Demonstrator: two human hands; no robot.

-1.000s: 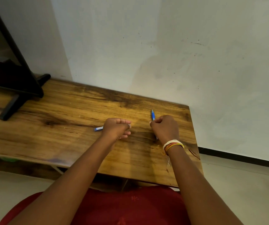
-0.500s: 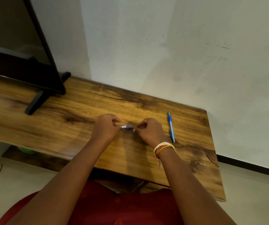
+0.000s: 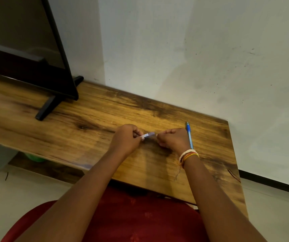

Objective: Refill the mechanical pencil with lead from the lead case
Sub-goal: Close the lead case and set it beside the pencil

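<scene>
Near table (image 3: 157, 172) right edge: left hand (image 3: 126, 138) pinches lead case (image 3: 148, 135); right hand (image 3: 173, 138) fisted beside pencil (image 3: 189, 135).

Since one second ago your right hand (image 3: 174, 139) has released the mechanical pencil (image 3: 189, 135), which now lies on the table (image 3: 88, 130) beside that wrist. Your left hand (image 3: 127, 137) brought the lead case (image 3: 148, 135) inward; your right fingers have drawn just clear of its end.

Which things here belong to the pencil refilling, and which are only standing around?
Belong to the job:
- lead case, held in left hand
- right hand
- blue mechanical pencil, lying on the table

Just standing around:
- black screen
- wrist threads
</scene>
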